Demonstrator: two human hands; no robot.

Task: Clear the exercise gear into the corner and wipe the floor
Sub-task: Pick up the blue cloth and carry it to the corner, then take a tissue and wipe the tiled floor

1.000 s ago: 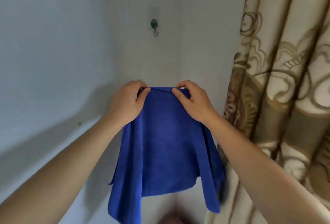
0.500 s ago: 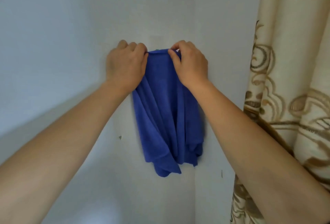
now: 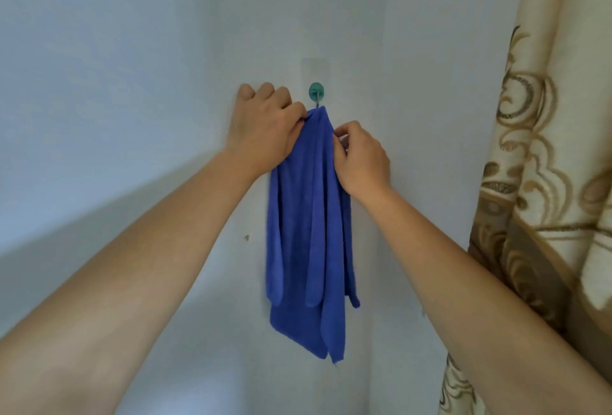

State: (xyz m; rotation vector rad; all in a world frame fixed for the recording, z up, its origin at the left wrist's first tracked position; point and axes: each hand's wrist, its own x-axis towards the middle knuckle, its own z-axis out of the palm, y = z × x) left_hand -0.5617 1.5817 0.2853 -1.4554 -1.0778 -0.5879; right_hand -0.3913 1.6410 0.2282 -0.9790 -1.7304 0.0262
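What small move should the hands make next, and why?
Probably let go and draw both hands back. The cloth hangs in folds from the hook, its top bunched right at it. The left hand pinches the top edge and the right hand pinches a fold just below, so it looks hung.

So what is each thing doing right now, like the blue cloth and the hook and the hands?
Cloth: hanging in folds from the hook, top bunched.
Hook: stuck on the wall, holding the cloth's top.
Left hand: pinching the cloth's top edge beside the hook.
Right hand: pinching the cloth's right edge, a bit lower.
Curtain: hanging at the right, apart from the cloth.
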